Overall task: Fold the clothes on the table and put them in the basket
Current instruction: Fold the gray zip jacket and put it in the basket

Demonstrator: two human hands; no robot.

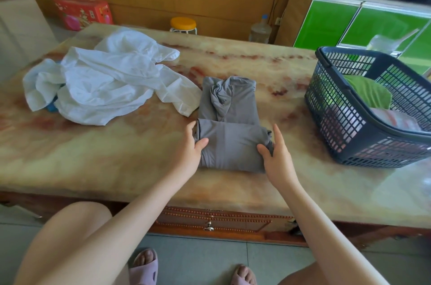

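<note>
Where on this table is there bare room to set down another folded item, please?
Bare tabletop lies between the white clothes and the near edge, left of the left hand, and between the grey garment and the basket. The far left is crowded: white clothes reach the grey garment.

Table (116,163), seemingly marble: white garment (105,84), grey garment (229,121), basket (349,135).

Red box (82,12), yellow stool (183,24), clear water jug (260,30), green cabinet (331,25)

basket (338,121): right side cut by edge | blue item (51,107): mostly under white garment (105,84), kind unclear
</note>
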